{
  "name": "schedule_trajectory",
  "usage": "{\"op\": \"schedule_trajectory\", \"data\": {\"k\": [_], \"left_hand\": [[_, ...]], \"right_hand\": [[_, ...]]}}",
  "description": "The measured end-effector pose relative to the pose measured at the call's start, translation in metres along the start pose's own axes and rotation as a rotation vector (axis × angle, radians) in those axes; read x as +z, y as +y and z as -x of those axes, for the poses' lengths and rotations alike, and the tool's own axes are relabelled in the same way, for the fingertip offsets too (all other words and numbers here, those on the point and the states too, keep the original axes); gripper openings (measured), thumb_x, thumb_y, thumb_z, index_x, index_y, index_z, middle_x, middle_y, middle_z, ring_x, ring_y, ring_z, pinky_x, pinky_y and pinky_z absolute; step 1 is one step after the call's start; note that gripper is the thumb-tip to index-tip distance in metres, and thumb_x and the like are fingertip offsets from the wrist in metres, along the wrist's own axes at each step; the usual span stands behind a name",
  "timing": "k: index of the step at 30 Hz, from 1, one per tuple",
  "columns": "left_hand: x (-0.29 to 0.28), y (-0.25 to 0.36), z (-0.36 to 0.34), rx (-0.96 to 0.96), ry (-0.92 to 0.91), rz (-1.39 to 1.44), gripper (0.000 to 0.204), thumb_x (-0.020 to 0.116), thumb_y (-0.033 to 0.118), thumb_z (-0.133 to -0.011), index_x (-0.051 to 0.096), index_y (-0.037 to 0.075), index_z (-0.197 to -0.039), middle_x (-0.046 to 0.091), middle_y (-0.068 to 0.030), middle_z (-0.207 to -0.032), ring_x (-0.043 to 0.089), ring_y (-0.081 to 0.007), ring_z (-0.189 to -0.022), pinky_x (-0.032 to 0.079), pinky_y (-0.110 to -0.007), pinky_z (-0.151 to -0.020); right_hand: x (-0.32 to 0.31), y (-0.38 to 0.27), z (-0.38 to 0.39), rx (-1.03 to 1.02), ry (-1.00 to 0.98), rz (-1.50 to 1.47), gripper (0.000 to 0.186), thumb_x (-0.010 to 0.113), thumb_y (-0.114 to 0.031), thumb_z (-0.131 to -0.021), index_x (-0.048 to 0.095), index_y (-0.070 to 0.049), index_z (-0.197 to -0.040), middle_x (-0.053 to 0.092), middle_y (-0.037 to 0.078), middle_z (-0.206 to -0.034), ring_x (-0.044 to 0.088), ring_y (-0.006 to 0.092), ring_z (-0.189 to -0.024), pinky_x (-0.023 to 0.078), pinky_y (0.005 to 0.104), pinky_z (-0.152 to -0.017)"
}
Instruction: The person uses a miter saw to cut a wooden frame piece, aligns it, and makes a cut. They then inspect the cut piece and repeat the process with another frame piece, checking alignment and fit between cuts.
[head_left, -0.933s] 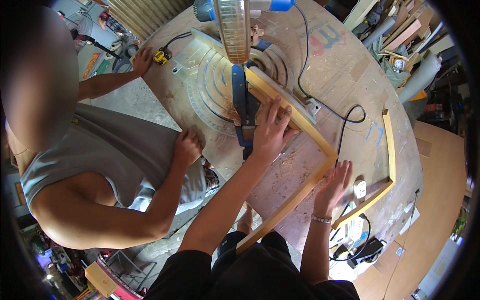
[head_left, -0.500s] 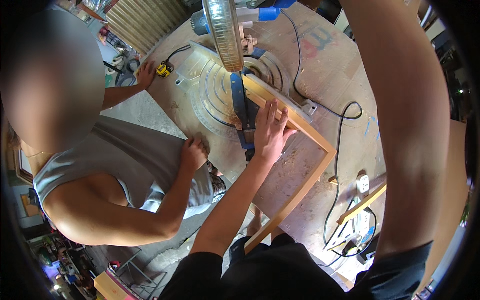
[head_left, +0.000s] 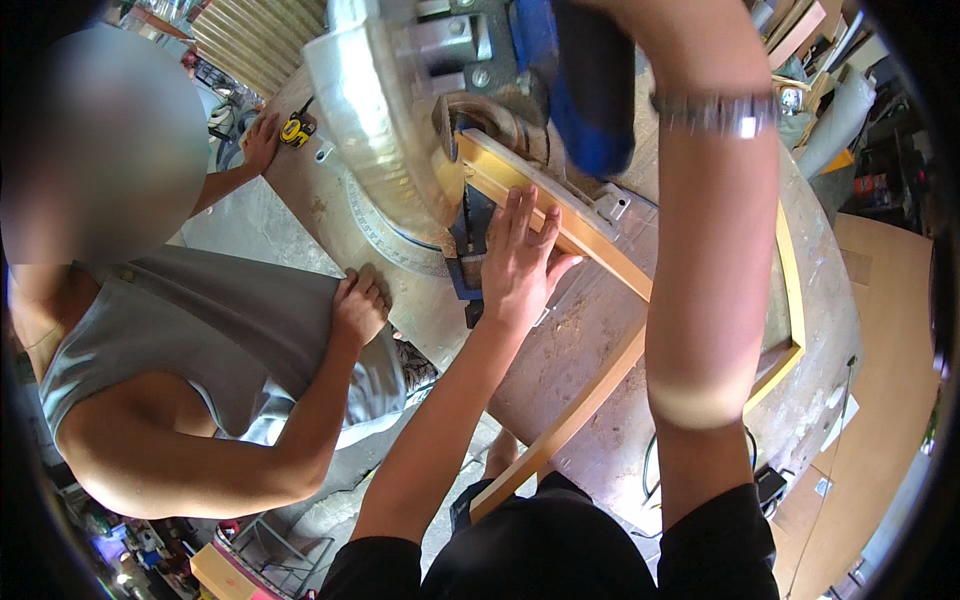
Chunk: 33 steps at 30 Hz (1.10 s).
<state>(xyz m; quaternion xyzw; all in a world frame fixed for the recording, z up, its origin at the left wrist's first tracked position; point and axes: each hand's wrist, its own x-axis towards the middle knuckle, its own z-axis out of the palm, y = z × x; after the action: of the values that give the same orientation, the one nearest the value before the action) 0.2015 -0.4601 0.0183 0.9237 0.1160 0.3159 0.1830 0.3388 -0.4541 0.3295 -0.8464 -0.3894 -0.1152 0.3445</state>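
My left hand (head_left: 520,270) lies with its fingers stretched out over a pale wooden strip, thumb held apart, pressing it along the fence of a miter saw (head_left: 460,265). That strip is one side of a wooden frame piece (head_left: 570,420); its other side runs back towards my body. My right hand (head_left: 678,38), above a shiny wristband, curls over the saw's black and blue handle (head_left: 595,80) at the top edge, where its fingers are cut off. The saw's clear blade guard (head_left: 365,110) sits low over the strip's far end, a short way beyond my left fingertips.
A person in a grey sleeveless top (head_left: 220,330) stands at left, one hand (head_left: 262,142) on the table edge near a yellow tape measure (head_left: 297,128). Another wooden frame piece (head_left: 795,290) lies beyond my right forearm. Cardboard (head_left: 880,350) stands at far right.
The saw head has come down and nearer over the strip, and my right arm has swung left with it. My left hand stays on the strip. The view has shifted.
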Motion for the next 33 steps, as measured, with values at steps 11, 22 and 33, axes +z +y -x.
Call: {"op": "schedule_trajectory", "data": {"k": [11,22,33], "left_hand": [[0.014,-0.016,0.022,-0.016,-0.089,-0.175,0.083,0.087,0.039,-0.073,0.053,0.016,-0.144,0.043,-0.0211,-0.154,0.045,-0.0419,-0.14,0.039,-0.053,-0.116],[-0.009,0.011,-0.009,-0.085,-0.008,-0.015,0.072,0.087,0.033,-0.072,0.059,0.016,-0.137,0.055,-0.0185,-0.132,0.051,-0.0405,-0.135,0.042,-0.052,-0.115],[-0.01,0.014,-0.011,-0.095,-0.047,-0.025,0.074,0.086,0.033,-0.074,0.057,0.014,-0.14,0.054,-0.0191,-0.132,0.051,-0.0409,-0.136,0.041,-0.051,-0.115]], "right_hand": [[0.021,0.023,0.05,-0.045,0.073,-0.191,0.029,0.057,-0.009,-0.092,0.058,0.014,-0.11,0.067,0.033,-0.091,0.07,0.0451,-0.095,0.057,0.0458,-0.084],[0.027,0.035,0.058,-0.028,0.079,-0.224,0.031,0.059,-0.013,-0.093,0.058,0.01,-0.113,0.065,0.032,-0.098,0.069,0.0453,-0.096,0.057,0.0462,-0.081],[0.032,0.042,0.065,-0.031,0.084,-0.232,0.032,0.061,-0.017,-0.093,0.057,0.007,-0.115,0.064,0.032,-0.104,0.067,0.0455,-0.098,0.056,0.0467,-0.078]]}}
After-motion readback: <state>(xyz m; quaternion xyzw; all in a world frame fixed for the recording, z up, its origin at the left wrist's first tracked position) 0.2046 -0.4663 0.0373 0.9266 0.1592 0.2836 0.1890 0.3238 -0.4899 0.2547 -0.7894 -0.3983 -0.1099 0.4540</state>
